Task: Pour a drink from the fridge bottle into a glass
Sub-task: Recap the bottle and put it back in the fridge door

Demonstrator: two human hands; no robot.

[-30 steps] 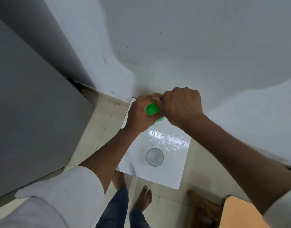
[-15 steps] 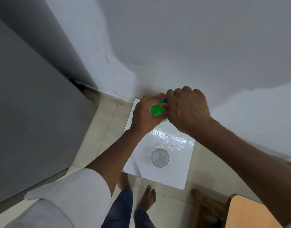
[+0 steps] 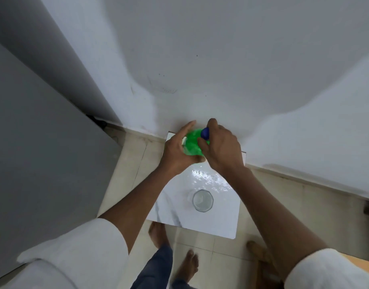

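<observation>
A green bottle [image 3: 191,143] with a blue cap [image 3: 205,132] stands at the far edge of a small white table [image 3: 221,222], close to the wall. My left hand [image 3: 176,151] wraps the bottle's body from the left, with the index finger stretched out. My right hand [image 3: 222,147] pinches the blue cap from the right. An empty clear glass [image 3: 202,200] stands upright on the table, nearer to me than the bottle and apart from both hands.
The grey fridge side [image 3: 44,153] fills the left. A white wall [image 3: 221,59] rises just behind the table. Tiled floor [image 3: 129,163] and my bare feet [image 3: 158,232] show below. A wooden seat corner [image 3: 356,262] is at lower right.
My hands have loosened around the bottle, so more of its green body and the blue cap now shows. The left index finger has straightened. The view has tilted a little.
</observation>
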